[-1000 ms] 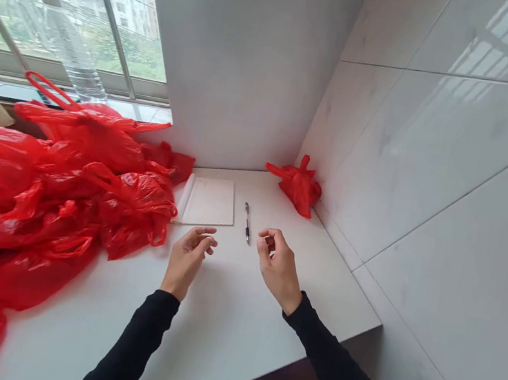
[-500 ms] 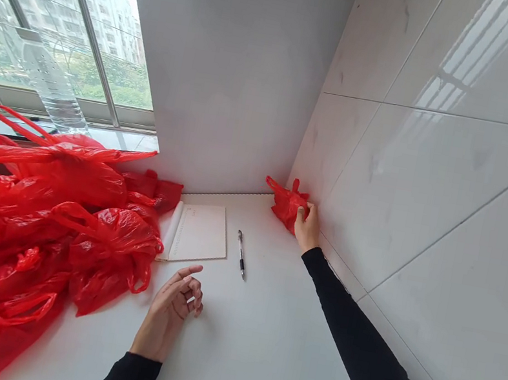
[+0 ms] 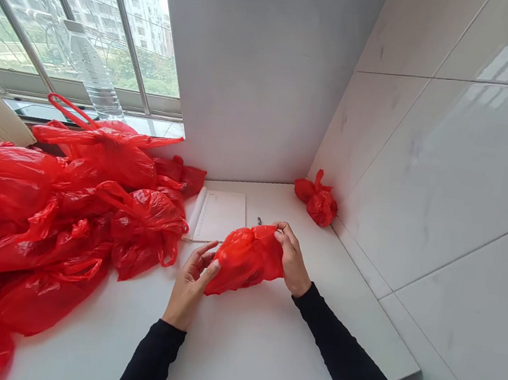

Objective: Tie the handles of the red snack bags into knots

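Note:
A crumpled red plastic bag (image 3: 246,257) is held between my two hands above the white table. My left hand (image 3: 190,287) grips its left end, thumb in front and fingers behind. At the other end, my right hand (image 3: 291,262) pinches the thin plastic at the upper right edge. What the bag contains cannot be made out. Just behind it lies an open notebook (image 3: 221,214) with pale pages. A pen (image 3: 259,221) shows only its tip, the rest hidden by the bag. In the far right corner sits another knotted red bag (image 3: 319,200).
A big heap of red plastic bags (image 3: 52,246) covers the table's left side. A water bottle (image 3: 92,73) stands by the barred window. Tiled wall (image 3: 470,189) bounds the right, and the white table's (image 3: 225,355) front edge runs at lower right.
My right hand has come from the corner toward me with a red bag. My left hand has risen slightly and taken hold of its left end. Another red bag shows in the corner.

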The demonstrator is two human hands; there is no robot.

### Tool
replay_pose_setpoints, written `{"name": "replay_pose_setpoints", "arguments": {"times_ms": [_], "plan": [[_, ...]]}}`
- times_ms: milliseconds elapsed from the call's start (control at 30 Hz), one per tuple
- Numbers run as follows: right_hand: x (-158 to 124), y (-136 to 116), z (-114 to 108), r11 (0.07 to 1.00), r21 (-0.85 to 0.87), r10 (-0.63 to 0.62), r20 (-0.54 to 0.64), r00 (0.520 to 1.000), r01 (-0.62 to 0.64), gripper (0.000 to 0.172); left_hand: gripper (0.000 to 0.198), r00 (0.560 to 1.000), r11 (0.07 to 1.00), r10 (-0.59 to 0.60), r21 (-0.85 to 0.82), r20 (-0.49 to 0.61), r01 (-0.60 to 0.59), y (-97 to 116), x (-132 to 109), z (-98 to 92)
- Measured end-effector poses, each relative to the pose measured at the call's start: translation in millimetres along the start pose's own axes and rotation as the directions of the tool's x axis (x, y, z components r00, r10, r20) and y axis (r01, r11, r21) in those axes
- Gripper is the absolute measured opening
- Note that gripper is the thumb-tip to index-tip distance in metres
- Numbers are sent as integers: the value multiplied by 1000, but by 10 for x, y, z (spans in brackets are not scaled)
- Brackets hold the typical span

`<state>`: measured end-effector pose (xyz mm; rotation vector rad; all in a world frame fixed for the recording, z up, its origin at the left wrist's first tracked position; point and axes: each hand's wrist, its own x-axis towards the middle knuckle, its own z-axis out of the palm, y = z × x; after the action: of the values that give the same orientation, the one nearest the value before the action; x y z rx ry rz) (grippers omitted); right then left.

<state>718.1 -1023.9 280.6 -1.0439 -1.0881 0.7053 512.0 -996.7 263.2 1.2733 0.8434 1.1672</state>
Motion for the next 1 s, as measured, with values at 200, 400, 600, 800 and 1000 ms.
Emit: {"name": "replay_pose_setpoints", "arguments": {"times_ms": [200,400,600,800,1000], "plan": [[-103,161,40,996,-68,-55,113,992,63,27,30,992,980,102,179,-71,-87,-90,28,-108],[3,279,-98,989,-121,-113,-205,972,89,25,24,924,959,246,214,-293,-188,-179,137,-231],[-4,261,-143,998,-61,-44,-175,984,34,19,34,898,941,294,263,-329,-212,-147,136,-249],[-91,139,-107,973,-212,-99,-10,995,95,22,25,871,916,324,353,-368,-192,-160,102,-226],[15,304,-205,994,-69,-101,-272,957,85,18,29,824,939,309,291,-474,-185,-268,220,-381]]}}
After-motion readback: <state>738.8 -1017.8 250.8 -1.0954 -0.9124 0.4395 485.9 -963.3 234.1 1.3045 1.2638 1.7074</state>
